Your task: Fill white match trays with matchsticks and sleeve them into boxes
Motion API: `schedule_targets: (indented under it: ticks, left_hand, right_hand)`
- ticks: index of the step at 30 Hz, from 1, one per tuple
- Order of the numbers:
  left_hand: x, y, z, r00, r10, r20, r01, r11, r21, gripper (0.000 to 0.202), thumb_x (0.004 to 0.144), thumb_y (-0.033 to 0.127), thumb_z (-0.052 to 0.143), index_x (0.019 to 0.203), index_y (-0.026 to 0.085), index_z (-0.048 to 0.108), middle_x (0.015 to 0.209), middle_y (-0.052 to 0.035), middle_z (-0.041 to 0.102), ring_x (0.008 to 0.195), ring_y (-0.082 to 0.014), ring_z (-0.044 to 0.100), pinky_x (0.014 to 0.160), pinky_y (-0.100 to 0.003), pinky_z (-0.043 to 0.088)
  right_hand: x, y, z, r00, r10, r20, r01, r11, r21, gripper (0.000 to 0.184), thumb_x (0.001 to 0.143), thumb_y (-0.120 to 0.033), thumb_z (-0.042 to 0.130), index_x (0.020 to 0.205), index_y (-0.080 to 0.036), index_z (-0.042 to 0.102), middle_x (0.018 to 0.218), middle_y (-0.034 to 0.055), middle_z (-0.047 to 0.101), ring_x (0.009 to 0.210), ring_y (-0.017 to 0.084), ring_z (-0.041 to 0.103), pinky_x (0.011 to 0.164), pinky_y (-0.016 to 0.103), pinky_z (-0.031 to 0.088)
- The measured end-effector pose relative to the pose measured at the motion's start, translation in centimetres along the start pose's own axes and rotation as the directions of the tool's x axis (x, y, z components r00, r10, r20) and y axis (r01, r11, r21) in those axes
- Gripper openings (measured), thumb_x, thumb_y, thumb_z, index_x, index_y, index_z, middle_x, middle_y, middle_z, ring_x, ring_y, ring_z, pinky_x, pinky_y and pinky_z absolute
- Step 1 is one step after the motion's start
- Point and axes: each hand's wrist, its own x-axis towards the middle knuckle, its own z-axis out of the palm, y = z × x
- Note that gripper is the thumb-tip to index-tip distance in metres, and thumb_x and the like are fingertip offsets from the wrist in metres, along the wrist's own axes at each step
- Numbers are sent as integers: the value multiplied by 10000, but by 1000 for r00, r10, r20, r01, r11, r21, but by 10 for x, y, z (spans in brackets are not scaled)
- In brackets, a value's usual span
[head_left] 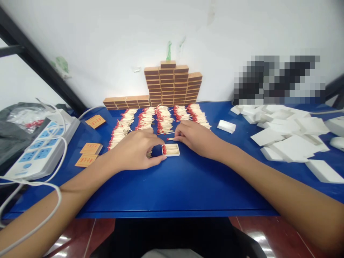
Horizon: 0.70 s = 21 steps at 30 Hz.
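Note:
A small white matchbox tray (171, 149) filled with red-tipped matches lies on the blue table (172, 186). My left hand (134, 150) is curled beside the tray's left end, thumb against its front edge, with a few matches showing under the fingers. My right hand (197, 138) is just behind the tray, fingers pinched on a single match (170, 139). Rows of loose red-tipped matches (161, 120) lie behind both hands.
Stacked brown matchboxes (172, 84) stand against the wall. White empty trays (285, 134) are heaped at the right, one lone tray (226, 126) nearer. Orange box sleeves (90, 153) and a power strip (43, 147) with cables lie at the left.

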Motion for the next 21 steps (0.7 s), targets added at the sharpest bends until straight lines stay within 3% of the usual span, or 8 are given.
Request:
schedule_targets:
  ticks: [7, 14, 21]
  left_hand:
    - [0, 0, 1, 1000, 0, -1, 0, 1000, 5, 250, 941, 409, 725, 1063, 206, 805, 700, -24, 674, 768, -209, 631, 706, -332, 463]
    - [0, -2, 2, 1000, -7, 10, 7, 1000, -2, 265, 952, 409, 717, 1097, 204, 802, 705, -21, 675, 798, -221, 635, 720, -342, 464]
    - [0, -2, 2, 1000, -14, 0, 14, 1000, -2, 272, 949, 424, 724, 1085, 203, 807, 701, -26, 670, 773, -215, 628, 716, -340, 462]
  right_hand:
    - [-1, 2, 2, 1000, -15, 5, 15, 999, -31, 146, 1035, -209, 645, 890, -201, 628, 946, 72, 649, 846, 217, 611, 737, 335, 441]
    - [-7, -6, -16, 1000, 10, 6, -11, 997, 71, 129, 1059, -208, 583, 933, -210, 610, 965, 69, 664, 860, 217, 623, 759, 341, 457]
    - [-5, -9, -7, 998, 36, 42, -35, 999, -33, 129, 1037, -206, 647, 911, -191, 626, 965, 79, 655, 862, 224, 619, 745, 344, 447]
